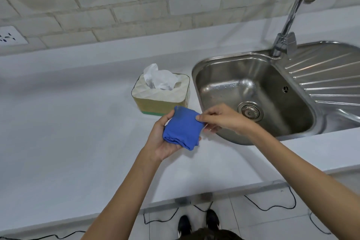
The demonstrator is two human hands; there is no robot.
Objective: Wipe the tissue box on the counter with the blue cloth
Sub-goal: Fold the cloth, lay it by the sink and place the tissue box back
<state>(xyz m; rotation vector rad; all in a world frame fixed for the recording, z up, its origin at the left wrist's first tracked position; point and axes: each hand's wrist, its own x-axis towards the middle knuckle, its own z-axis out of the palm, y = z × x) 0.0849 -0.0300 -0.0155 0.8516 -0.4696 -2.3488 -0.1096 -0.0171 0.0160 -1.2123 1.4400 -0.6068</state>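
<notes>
The folded blue cloth (182,127) is cupped in the left hand (161,140) and pinched at its right edge by the right hand (222,119). The tissue box (161,93), just beyond on the counter (68,122), left of the sink (253,91), appears not yet wiped.

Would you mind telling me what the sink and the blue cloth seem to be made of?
The shiny sink basin looks like stainless steel: silvery, reflective, with pressed drainer ridges. The folded blue cloth, held in both hands, looks like soft matte fabric, bunching into folds; the fibre type is unclear.
</notes>
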